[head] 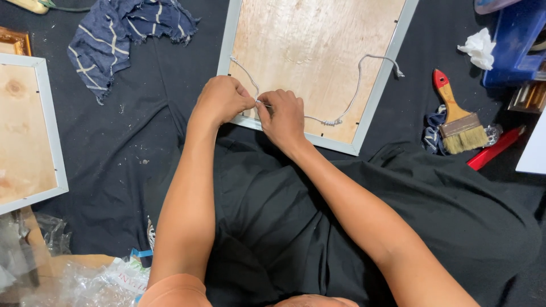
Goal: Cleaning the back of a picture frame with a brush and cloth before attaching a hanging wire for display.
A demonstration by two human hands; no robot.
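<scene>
At far left lies one silver-framed panel point(25, 131) with its wooden back facing up, and beside it at the top a corner of one gilt frame point(14, 40). One navy striped cloth point(122, 28) is crumpled on the black floor covering point(131, 131).

At centre, your left hand point(223, 99) is clenched, its fingertips pinching the white cord point(352, 94) (the grip is closed on it). Your right hand point(282, 116) touches the left and pinches the same cord just beside it. Both hands rest over the lower edge of a second silver frame point(372, 99), which lies face down with its plywood backing point(313, 51) showing, just beyond your lap.

The one cord runs from the frame's left rail, through your two hands, past one knot near the lower edge, and up to the right rail, where a loose end hangs.

At right lie one paintbrush point(458, 116) with red-tipped wooden handle, one red tool point(495, 149), one crumpled white tissue point(479, 48) and one blue box point(515, 42).
</scene>
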